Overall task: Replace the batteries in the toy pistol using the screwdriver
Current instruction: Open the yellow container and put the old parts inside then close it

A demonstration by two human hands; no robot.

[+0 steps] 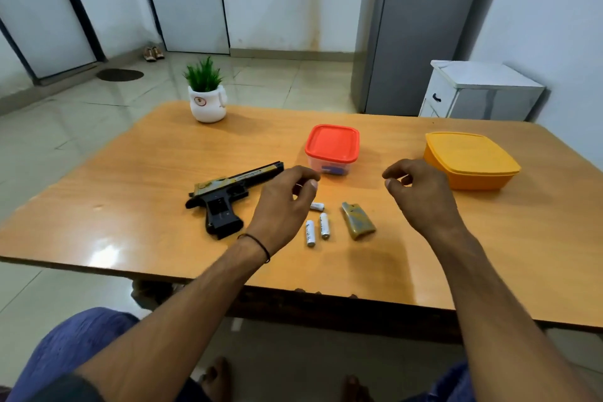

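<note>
Pistol open on the worktop, batteries and cover laid out

The wooden worktop (130, 206) fills the middle of the frame and carries everything. Two bare forearms reach in from the lower edge. The left hand (284, 202) hangs just above the centre of the worktop, fingers loosely curled with thumb and forefinger close together, and it holds nothing that shows. The right hand (421, 192) hovers right of centre, also loosely curled and holding nothing, just in front of the yellow lidded box (470, 160) that stands at the right of the frame.

The toy pistol (228, 196) lies on its side left of centre, just beside the left hand, barrel pointing to the upper right and grip toward the lower edge; the grip's side is uncovered, showing a dark compartment. A clear box with a red lid (332, 143) stands above centre, something blue inside it. A white pot with a green plant (208, 101) stands at the worktop's far edge, upper left of centre.

The olive grip cover (357, 220) lies loose below centre, between the two hands. Just left of it lie three white batteries (324, 225), two side by side and a third partly hidden under the left hand's fingers
</note>
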